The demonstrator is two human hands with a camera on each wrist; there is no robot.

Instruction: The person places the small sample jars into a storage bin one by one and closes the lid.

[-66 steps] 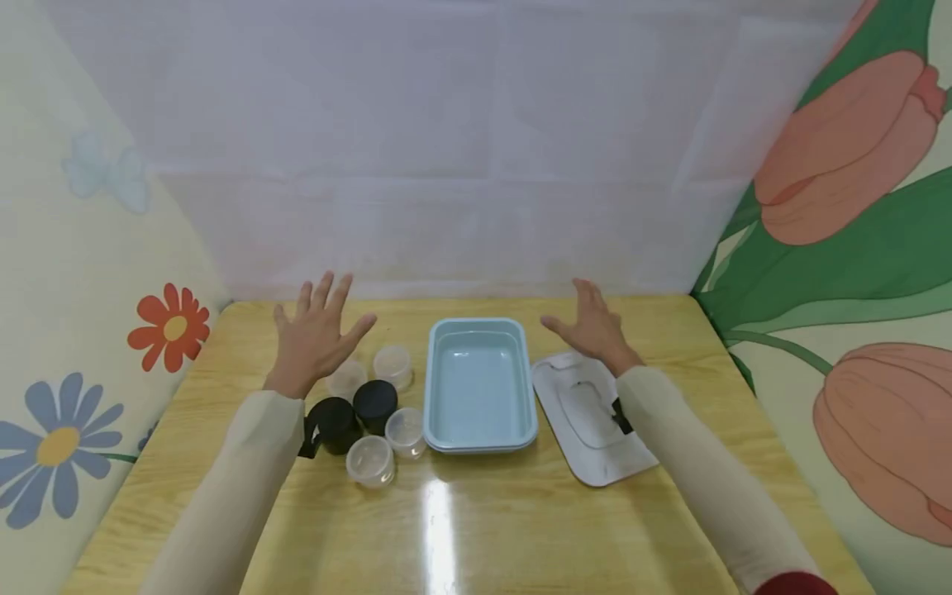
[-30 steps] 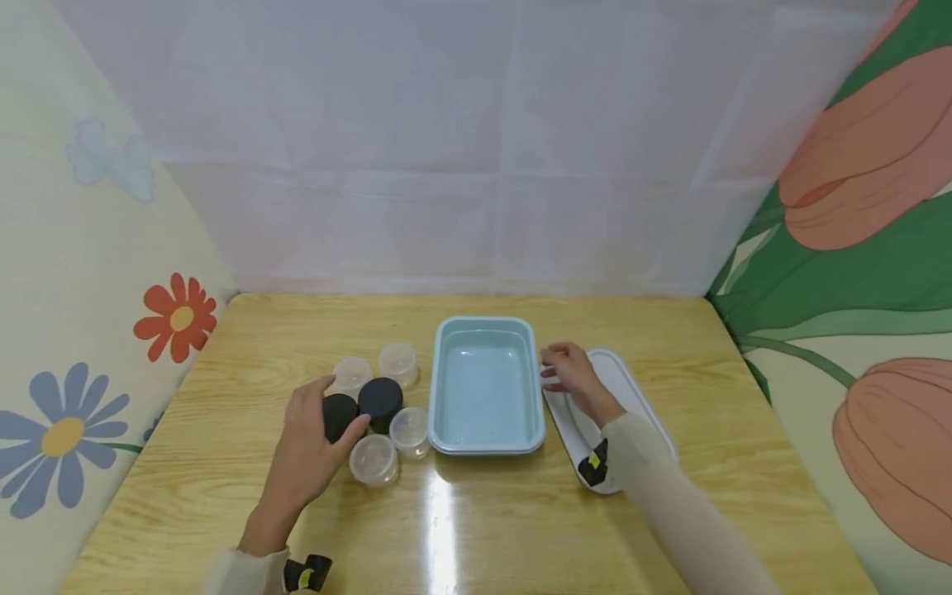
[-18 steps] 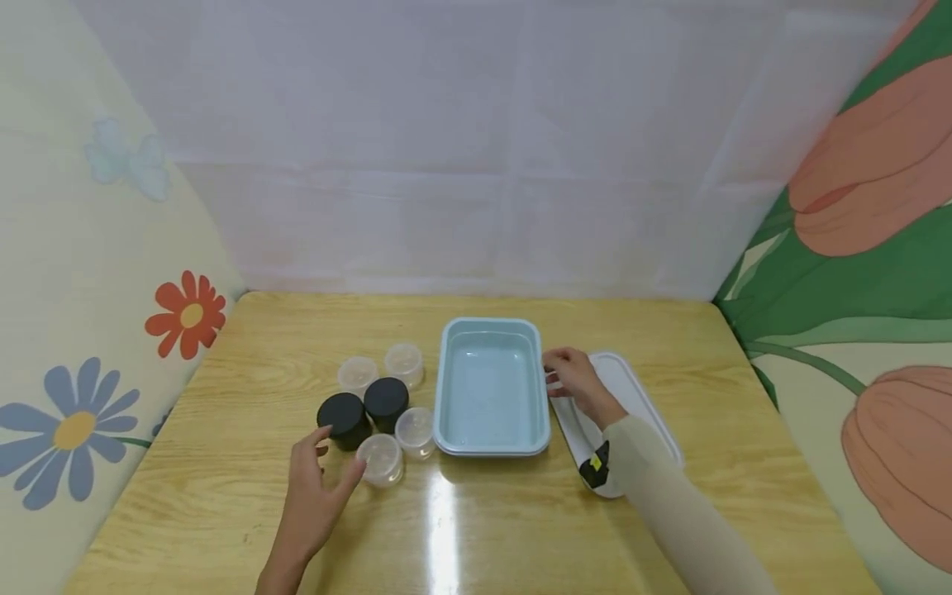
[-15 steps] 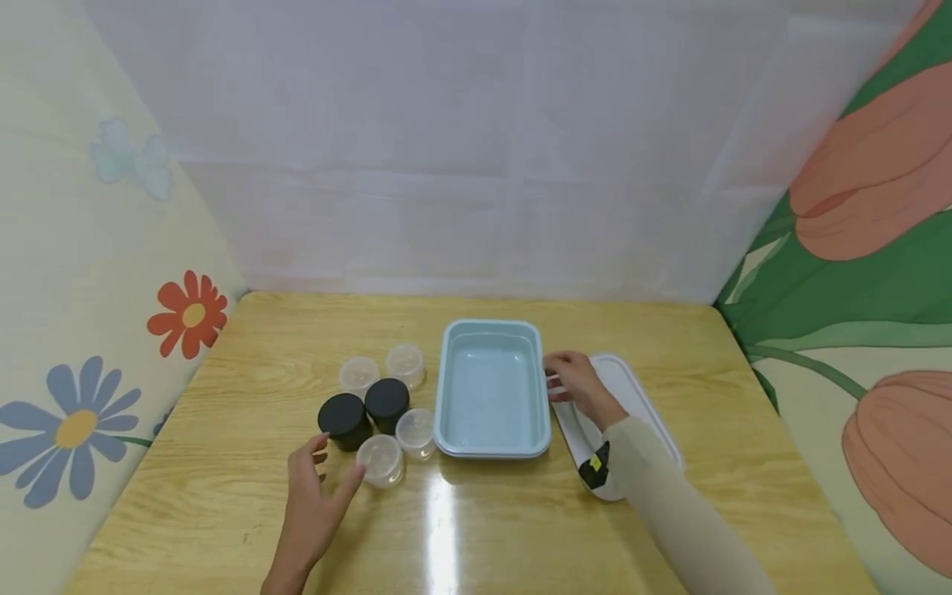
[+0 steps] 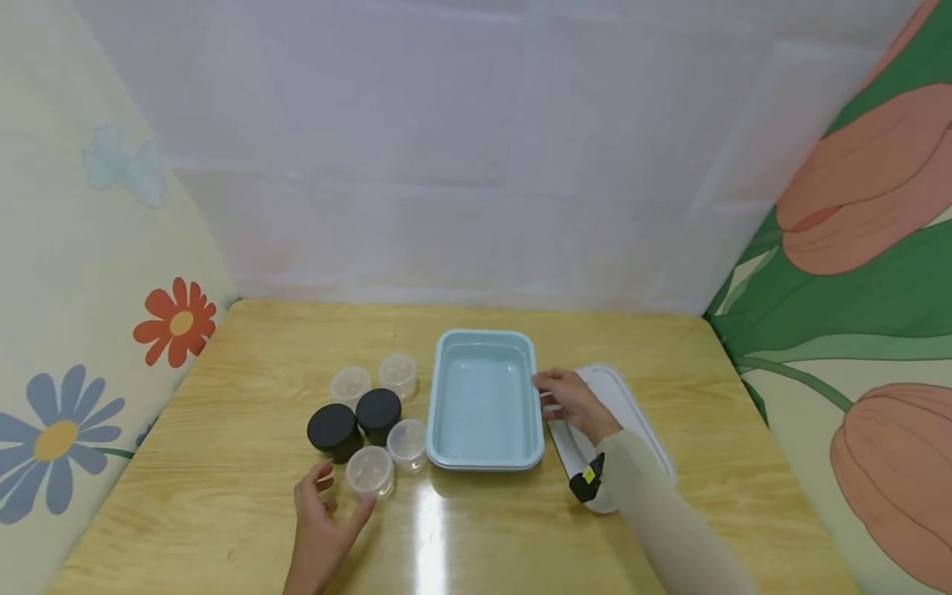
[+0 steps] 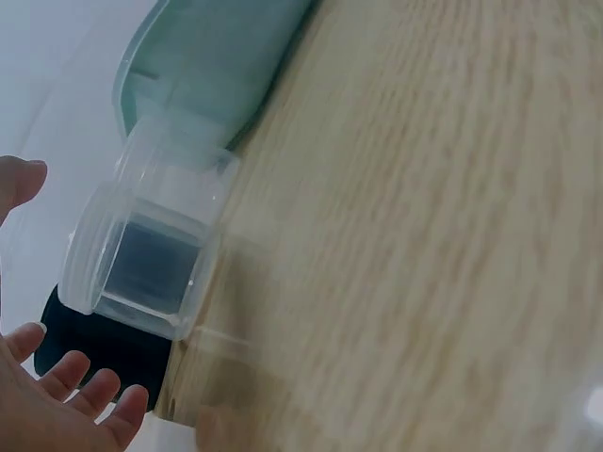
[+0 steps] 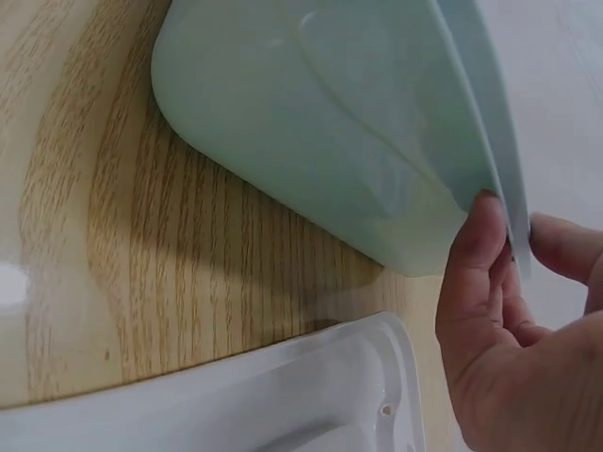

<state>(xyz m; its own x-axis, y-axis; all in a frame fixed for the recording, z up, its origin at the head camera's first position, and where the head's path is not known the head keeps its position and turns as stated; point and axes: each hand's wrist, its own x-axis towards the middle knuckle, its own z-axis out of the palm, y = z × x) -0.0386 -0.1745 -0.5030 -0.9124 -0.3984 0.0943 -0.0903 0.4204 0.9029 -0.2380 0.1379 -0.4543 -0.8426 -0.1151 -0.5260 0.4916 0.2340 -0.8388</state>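
A light blue rectangular tray, seemingly stacked on another, stands mid-table. My right hand pinches its right rim; in the right wrist view the thumb and fingers lie on either side of the edge. My left hand, fingers spread and loosely bent, hovers just in front of the nearest clear lidded cup. In the left wrist view that hand holds nothing, close to the clear cup and a black-lidded jar.
Two black-lidded jars and several clear cups cluster left of the tray. A white lid-like tray lies partly under my right forearm. A white cloth hangs behind the wooden table.
Both hands have come down from the air. The right took hold of the blue tray's rim. The left went to the black jar, then drew back towards the front clear cup.
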